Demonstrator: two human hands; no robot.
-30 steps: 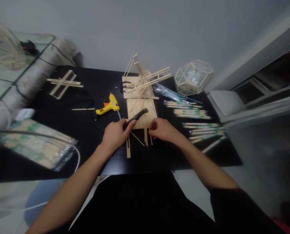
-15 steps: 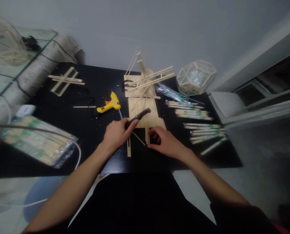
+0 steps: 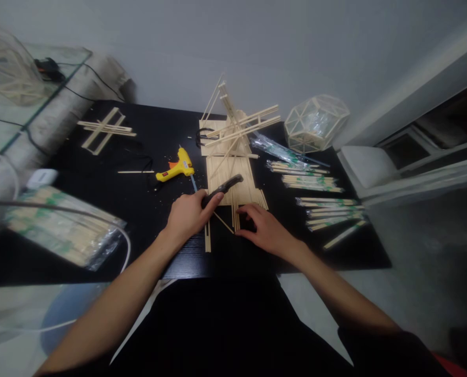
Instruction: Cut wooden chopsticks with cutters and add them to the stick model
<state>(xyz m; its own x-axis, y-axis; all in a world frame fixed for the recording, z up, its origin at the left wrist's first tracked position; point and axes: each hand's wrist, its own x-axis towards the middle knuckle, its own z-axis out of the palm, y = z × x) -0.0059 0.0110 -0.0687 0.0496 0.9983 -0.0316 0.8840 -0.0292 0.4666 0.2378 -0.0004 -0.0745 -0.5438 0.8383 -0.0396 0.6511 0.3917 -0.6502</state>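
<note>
Clamping dark-handled tool (image 3: 222, 187) in left hand (image 3: 186, 215) grip, pointing toward 1 o'clock; touching loose sticks (image 3: 235, 222) on bench (image 3: 139, 225) with right hand (image 3: 267, 230), grip loosely wide.

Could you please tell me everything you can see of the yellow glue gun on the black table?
The yellow plastic glue gun lies on its side on the black table, left of the flat mat of pale wooden sticks. An orange trigger shows at its middle; the grip points left. A thin bluish rod lies off its right end; whether they join is unclear. No hand touches it: the left hand, closed on a dark-handled tool, is nearest but apart.
</note>
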